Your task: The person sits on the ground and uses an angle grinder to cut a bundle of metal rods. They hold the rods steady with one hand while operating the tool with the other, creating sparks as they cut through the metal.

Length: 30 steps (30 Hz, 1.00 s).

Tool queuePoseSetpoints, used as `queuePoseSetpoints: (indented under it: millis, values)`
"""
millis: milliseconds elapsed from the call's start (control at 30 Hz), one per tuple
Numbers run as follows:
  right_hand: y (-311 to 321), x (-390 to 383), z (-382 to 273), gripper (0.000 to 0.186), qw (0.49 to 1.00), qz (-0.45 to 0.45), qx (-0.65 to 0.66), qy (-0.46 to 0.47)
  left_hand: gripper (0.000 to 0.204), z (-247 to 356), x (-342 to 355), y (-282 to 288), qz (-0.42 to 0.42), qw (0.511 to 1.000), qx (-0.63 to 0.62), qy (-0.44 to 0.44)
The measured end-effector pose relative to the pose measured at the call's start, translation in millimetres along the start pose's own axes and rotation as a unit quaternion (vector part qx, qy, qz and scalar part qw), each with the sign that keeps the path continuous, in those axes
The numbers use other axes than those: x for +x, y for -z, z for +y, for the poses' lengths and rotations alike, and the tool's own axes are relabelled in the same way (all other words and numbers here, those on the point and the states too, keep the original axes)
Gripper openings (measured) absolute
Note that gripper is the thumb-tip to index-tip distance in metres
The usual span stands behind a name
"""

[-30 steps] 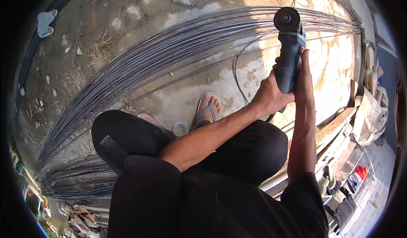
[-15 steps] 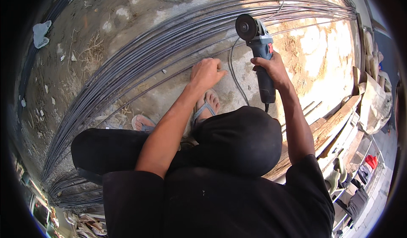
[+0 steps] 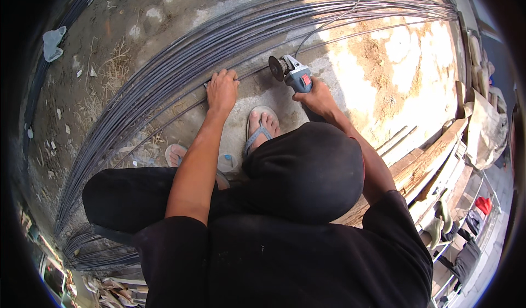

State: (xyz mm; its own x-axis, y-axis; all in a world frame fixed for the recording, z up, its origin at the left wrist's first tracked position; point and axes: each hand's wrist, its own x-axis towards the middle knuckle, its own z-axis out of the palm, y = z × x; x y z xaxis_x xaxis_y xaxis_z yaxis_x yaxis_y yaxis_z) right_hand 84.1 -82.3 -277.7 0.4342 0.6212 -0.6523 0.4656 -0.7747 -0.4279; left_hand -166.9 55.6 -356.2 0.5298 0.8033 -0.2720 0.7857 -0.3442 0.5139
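My right hand (image 3: pixel 318 98) grips an angle grinder (image 3: pixel 299 81), blue-grey with a red switch. Its dark cutting disc (image 3: pixel 275 68) is tilted on edge beside the nearest steel rod of the bundle; whether they touch, I cannot tell. Left of the disc, my left hand (image 3: pixel 223 93) is closed over that same steel rod (image 3: pixel 186 109), with the fingertips partly hidden. Beyond both hands, a large bundle of long steel rods (image 3: pixel 164 69) curves across the ground. The grinder's rear body is mostly hidden behind my right hand and knee.
A cable (image 3: pixel 329 24) crosses the rods beyond the grinder. My sandalled feet (image 3: pixel 262 126) are close to the near rod. Timber planks (image 3: pixel 433 157) and a rack with shoes and cloth (image 3: pixel 466 242) stand at right. A white plastic bag (image 3: pixel 53 44) lies far left.
My right hand has lowered the grinder to the left, bringing its disc near the rod. My left hand has moved left and closed on the rod.
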Motion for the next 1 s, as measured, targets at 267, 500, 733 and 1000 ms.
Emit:
queuePoseSetpoints:
  millis: [267,500,733,1000]
  values:
    - [-2.8,21.4,-0.9,0.064,1.000,-0.020,-0.021,-0.004,0.023,-3.0,9.6,7.1,-0.024,0.999,-0.038,0.019]
    - [-3.2,33.7,4.0,0.067,0.999,-0.043,-0.031,-0.006,0.020,-5.7,10.8,1.9,-0.019,0.998,-0.055,0.034]
    - [6.8,24.7,-15.3,0.063,0.999,-0.036,-0.035,-0.008,0.017,-6.0,14.4,-0.5,-0.036,0.996,-0.066,0.038]
    - [6.2,25.8,-34.0,0.060,0.997,-0.051,-0.052,-0.019,0.017,-14.1,10.8,-6.1,0.001,0.997,-0.072,0.028]
